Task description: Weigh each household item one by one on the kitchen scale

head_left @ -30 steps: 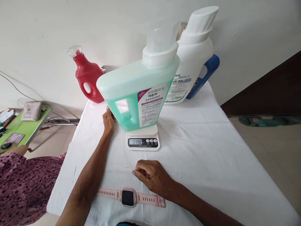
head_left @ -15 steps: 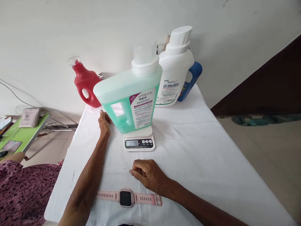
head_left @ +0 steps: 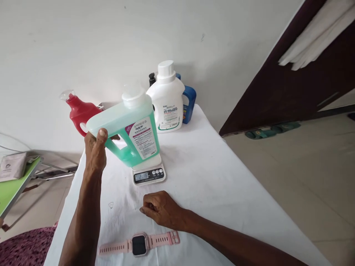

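A translucent bottle of green liquid [head_left: 115, 123], with a white label and a clear cap, stands on a small white kitchen scale [head_left: 162, 180]. The scale's display appears to read 2146. My left hand [head_left: 95, 151] is closed around the bottle's handle, thumb on the near side and fingers mostly hidden behind it. Below the scale, my right hand [head_left: 161, 208] rests on the white cloth in a loose fist with nothing visible in it. A pink smartwatch [head_left: 139, 245] lies with its strap stretched out, nearer to me.
Behind the green bottle stand a white detergent bottle [head_left: 166, 96], a blue bottle [head_left: 190, 103] and a black pump top [head_left: 152, 78]. A red bottle [head_left: 79, 111] is at the back left. A green table [head_left: 16, 188] stands left, and slippers [head_left: 260, 133] lie on the floor.
My left hand has risen from the cloth and taken hold of the green bottle's handle. The view has shifted, showing more of the right side. My right hand keeps its curled pose.
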Available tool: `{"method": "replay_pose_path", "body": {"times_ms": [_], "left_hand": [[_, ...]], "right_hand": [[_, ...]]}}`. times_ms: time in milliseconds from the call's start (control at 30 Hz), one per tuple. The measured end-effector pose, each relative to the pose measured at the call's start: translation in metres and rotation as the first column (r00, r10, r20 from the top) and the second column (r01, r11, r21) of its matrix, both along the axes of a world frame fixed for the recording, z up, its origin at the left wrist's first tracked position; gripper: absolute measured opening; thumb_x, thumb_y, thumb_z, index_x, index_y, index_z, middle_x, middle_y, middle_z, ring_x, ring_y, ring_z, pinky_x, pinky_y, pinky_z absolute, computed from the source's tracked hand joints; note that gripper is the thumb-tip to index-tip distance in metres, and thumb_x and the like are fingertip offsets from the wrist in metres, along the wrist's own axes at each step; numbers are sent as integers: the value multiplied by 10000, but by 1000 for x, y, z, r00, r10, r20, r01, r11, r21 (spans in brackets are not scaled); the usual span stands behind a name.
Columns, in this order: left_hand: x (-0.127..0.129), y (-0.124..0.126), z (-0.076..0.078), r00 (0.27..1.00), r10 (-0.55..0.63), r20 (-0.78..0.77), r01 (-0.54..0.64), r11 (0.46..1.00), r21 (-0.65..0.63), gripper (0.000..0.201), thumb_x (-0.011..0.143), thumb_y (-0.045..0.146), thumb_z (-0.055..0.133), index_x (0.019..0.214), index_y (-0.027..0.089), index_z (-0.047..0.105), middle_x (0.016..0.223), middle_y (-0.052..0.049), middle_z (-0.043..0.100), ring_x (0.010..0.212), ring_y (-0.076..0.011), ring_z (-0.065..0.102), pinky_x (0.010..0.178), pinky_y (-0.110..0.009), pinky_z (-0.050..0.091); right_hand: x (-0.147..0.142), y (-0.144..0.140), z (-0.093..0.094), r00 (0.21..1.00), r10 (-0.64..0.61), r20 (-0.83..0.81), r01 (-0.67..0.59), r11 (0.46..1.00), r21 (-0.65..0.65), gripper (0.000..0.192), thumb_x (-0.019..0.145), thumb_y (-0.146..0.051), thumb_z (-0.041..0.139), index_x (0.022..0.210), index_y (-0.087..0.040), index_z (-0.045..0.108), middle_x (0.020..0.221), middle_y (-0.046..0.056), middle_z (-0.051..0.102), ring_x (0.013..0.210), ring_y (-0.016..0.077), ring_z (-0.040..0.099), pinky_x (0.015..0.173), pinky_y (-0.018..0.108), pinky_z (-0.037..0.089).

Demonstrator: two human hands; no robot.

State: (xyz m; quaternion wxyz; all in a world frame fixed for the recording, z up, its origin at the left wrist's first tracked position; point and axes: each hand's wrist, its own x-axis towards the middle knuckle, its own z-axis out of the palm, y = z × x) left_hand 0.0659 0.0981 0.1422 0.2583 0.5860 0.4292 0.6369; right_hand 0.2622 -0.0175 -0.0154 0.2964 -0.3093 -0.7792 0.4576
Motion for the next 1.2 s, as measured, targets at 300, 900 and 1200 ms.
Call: {"method": "replay_pose_path", "body": {"times_ms": [300,900,1200], "left_hand": [[46,0,17,942,110,317,-77,990,-115,441,604,432,905,772,185,581,550,94,369,435,-34,289,399,-191,267],[180,46,7,877,-175,447,245,964,-104,547,597,529,903,618,199,468,522,76,334,429,-36,287,407,-233,226],[190,62,-22,884,-161,439,273,940,-205,567,539,564,941,666,177,545,591,50,423,475,-40,299,437,-256,253]], "right_hand": [[0,2,-3,1000,-3,2,3,1000,-27,243,879,-248,697,693,-180,555,640,-47,589,587,89,509,578,205,324],[2,2,1,1000,13,16,-11,995,-96,228,876,-272,669,703,-189,544,676,-37,606,609,100,509,603,218,337],[1,1,2,1000,8,-10,-9,996,-91,341,845,-192,634,618,-188,379,583,-64,451,537,74,412,568,220,291]]}}
